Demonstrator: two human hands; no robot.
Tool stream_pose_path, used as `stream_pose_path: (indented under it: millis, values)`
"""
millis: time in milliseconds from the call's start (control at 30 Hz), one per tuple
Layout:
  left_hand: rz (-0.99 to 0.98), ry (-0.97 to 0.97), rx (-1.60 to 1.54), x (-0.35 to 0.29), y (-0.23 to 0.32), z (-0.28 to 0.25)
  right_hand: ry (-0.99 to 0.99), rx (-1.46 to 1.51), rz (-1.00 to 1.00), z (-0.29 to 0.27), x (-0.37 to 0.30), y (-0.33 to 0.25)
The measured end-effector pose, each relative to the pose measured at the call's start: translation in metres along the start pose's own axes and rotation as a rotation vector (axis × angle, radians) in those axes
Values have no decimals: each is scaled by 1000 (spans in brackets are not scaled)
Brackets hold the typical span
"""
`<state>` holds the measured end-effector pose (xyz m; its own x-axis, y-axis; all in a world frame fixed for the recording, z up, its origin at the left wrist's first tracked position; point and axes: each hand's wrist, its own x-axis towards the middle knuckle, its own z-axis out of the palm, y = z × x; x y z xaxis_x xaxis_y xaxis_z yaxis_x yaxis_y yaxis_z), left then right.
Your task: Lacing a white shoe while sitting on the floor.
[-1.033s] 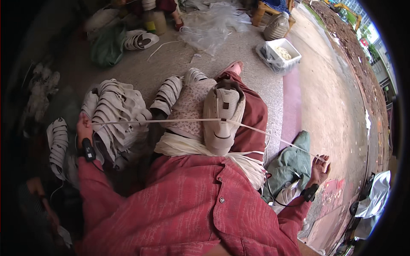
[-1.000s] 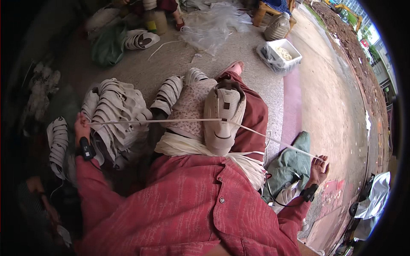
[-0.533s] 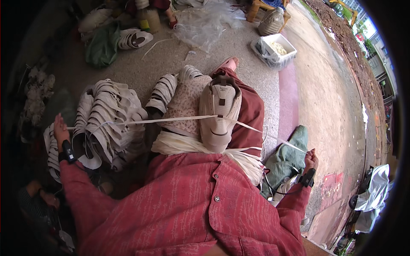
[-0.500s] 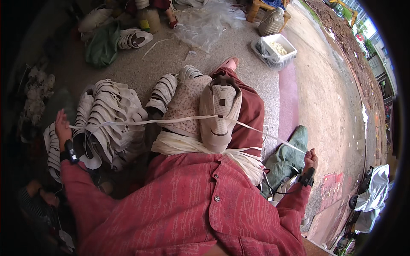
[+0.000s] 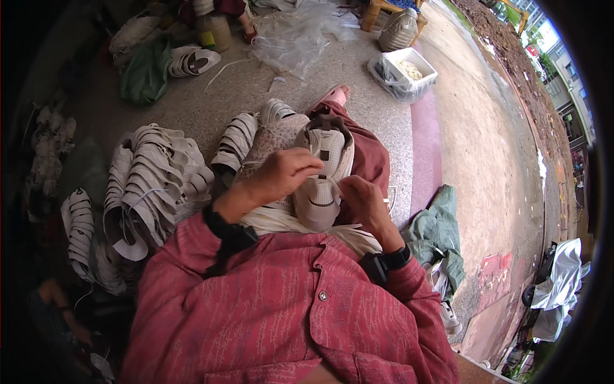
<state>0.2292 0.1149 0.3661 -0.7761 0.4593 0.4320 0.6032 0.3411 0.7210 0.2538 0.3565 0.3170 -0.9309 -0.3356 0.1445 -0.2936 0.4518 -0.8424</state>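
A beige mesh shoe upper rests lengthwise on my lap, its dark-lined ankle opening facing away from me. My left hand is over its left side, thumb and fingers pinched together near the lacing holes. Close by on the right edge, my right hand is closed in a similar pinch. Both grip the pale flat shoelace that runs through the upper; the fingers hide most of it. Beneath the upper, a bundle of cream laces lies across my lap.
Stacked white shoe uppers stand on the left, with a smaller stack beside my knee. Ahead are a white box in plastic, a plastic sheet and a green bag. Green cloth lies to the right.
Both hands have come inward from far apart, where they held the shoelace stretched out to either side. They are now close together over the shoe upper.
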Motion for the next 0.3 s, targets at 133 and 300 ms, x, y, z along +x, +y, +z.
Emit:
stream_pose_path:
  millis: [133, 300]
  values:
    - [50, -2, 100, 5, -1, 26, -25, 202, 177, 5, 0, -6]
    - [-4, -58, 279, 6, 5, 33, -134, 652, 474, 0, 4, -6]
